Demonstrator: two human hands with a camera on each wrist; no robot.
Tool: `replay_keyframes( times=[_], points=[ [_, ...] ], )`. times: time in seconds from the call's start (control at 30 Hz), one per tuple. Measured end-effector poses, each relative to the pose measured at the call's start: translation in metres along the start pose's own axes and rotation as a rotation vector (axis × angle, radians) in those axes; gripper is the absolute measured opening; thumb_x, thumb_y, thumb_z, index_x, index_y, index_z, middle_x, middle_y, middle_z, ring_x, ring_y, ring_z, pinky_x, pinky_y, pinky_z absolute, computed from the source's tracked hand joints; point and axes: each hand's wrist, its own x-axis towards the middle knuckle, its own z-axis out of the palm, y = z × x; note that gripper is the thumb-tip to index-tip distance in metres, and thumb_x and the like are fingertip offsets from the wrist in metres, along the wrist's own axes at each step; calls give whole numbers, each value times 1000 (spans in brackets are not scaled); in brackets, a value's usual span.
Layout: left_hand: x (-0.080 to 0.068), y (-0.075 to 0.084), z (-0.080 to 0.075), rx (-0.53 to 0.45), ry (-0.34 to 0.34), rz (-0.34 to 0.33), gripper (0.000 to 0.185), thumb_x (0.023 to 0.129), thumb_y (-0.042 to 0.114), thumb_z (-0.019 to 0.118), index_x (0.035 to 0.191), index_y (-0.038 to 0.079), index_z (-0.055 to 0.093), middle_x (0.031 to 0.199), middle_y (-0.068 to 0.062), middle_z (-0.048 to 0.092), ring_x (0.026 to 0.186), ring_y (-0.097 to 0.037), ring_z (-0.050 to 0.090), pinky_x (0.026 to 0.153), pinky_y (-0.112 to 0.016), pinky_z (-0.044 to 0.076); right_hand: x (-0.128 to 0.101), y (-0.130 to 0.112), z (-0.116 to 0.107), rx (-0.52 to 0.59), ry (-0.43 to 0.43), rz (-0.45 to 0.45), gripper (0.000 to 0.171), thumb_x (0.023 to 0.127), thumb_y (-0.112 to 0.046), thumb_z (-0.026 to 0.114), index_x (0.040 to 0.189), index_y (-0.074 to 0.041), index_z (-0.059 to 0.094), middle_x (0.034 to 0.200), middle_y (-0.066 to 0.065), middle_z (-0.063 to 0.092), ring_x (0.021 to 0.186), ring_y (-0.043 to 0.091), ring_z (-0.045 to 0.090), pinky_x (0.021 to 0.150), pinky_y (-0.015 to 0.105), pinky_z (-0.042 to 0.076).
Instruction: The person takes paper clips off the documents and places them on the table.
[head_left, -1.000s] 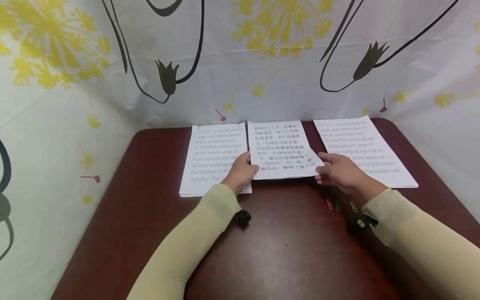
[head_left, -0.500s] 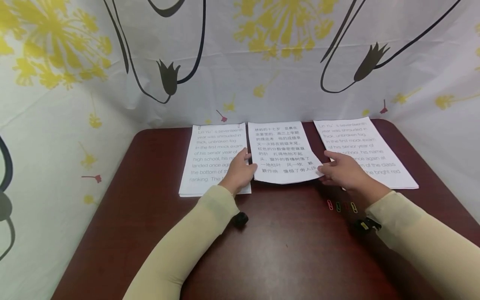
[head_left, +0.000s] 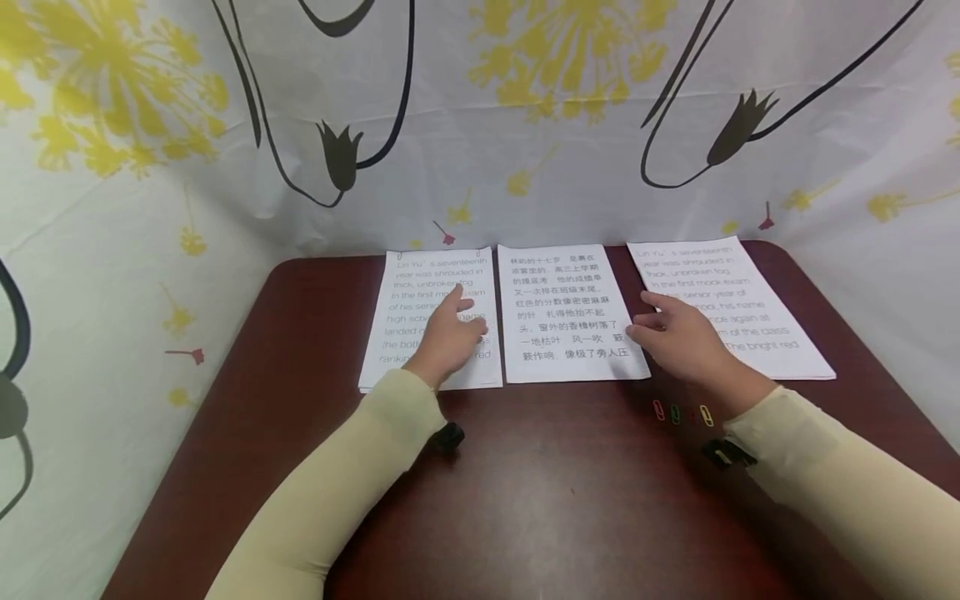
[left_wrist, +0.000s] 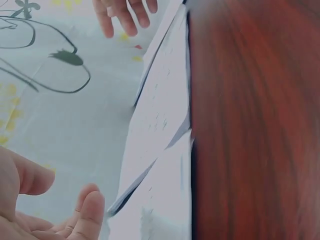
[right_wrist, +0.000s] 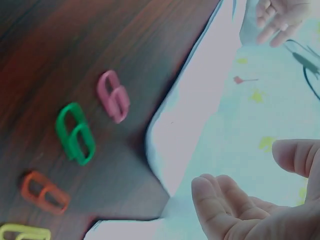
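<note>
A sheet stack printed with Chinese characters [head_left: 564, 325] lies flat in the middle of the table. My left hand [head_left: 448, 337] hovers over the left stack of English-printed paper [head_left: 405, 321], fingers and thumb spread, holding nothing. At the middle stack's lower right edge is my right hand [head_left: 686, 340], overlapping the right English-printed stack [head_left: 757, 333] in the head view. In the right wrist view, thumb and fingers of the right hand [right_wrist: 265, 200] stand apart with no paper between them. The left wrist view shows the left hand's thumb [left_wrist: 37, 177] and fingers apart too.
Several paper clips lie in a row below the right hand: pink [right_wrist: 113, 96], green [right_wrist: 75, 134], orange-red [right_wrist: 45, 192] and yellow [right_wrist: 25, 232]. Clips sit at the left stack's top edge. A patterned cloth [head_left: 570, 183] hangs behind the dark red-brown table [head_left: 570, 492].
The middle stack's raised lower edge has come down and now lies flat. Both hands have let go of it; the left hand has moved left over the left stack.
</note>
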Motion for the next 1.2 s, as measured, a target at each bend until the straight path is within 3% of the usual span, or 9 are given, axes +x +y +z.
replay_keyframes(
  times=[0.1,0.3,0.73,1.0,1.2],
  points=[
    [1,-1,-16,-8,37,-2,80,104,22,59,171,21,15,165,-2,44,128,-22,61,120,-43,40,0,-9,4,31,-14,-17,76,106,-29,59,166,2,24,145,29,60,138,46,56,107,58,49],
    [2,-9,-43,-38,114,-9,79,104,25,58,171,20,15,166,-3,42,137,-26,54,122,-45,36,3,-29,17,68,-29,-61,75,105,-28,62,166,-1,27,145,26,62,136,43,59,105,56,52],
    [-7,-23,-79,-130,220,-21,79,106,26,57,171,21,14,168,-5,39,145,-27,49,120,-46,41,15,-49,45,114,-45,-88,73,103,-28,65,166,-9,33,145,21,64,133,37,63,105,51,54],
    [-11,-29,-90,-121,218,-91,83,106,30,57,172,22,8,172,-7,31,145,-27,47,125,-47,35,25,-59,57,187,-65,-113,73,103,-26,65,166,-7,32,148,22,61,135,37,61,104,51,55],
    [-10,-39,-98,-68,202,-156,89,104,34,59,172,22,3,174,-9,25,156,-30,35,129,-47,27,27,-73,75,278,-91,-112,72,102,-22,66,165,-9,34,148,22,61,135,38,62,107,49,54]
  ],
)
